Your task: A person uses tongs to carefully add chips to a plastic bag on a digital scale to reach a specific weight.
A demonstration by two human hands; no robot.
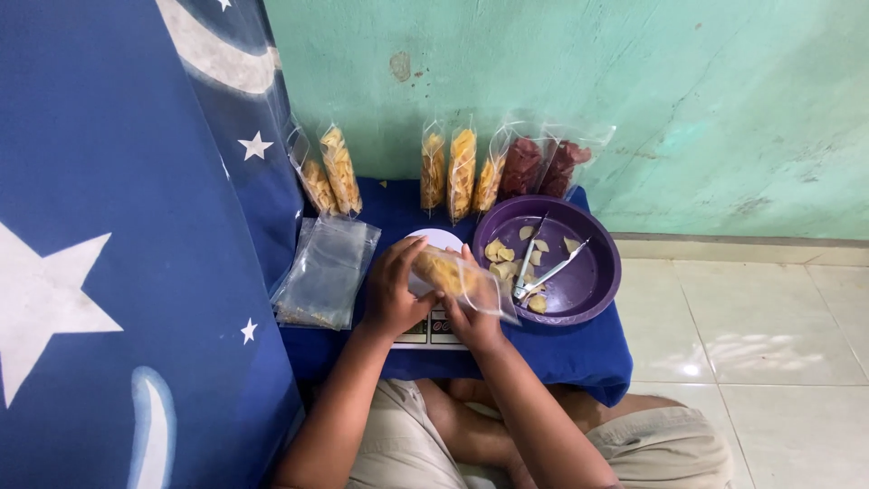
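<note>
My left hand [395, 292] and my right hand [474, 312] both hold a clear plastic bag of yellow chips [450, 272], lying sideways just above a small kitchen scale [433, 328] with a white round platform. The left hand grips the bag's left end, the right hand its lower right side near the open mouth. To the right a purple bowl [593, 288] holds a few loose yellow chips and metal tongs [546, 270].
Filled bags of yellow chips [462, 172] and dark red chips [534, 165] lean against the green wall behind the low blue-covered table [579, 349]. A stack of empty clear bags [328, 270] lies at left. A blue star-patterned cloth [118, 254] hangs at left; tiled floor at right.
</note>
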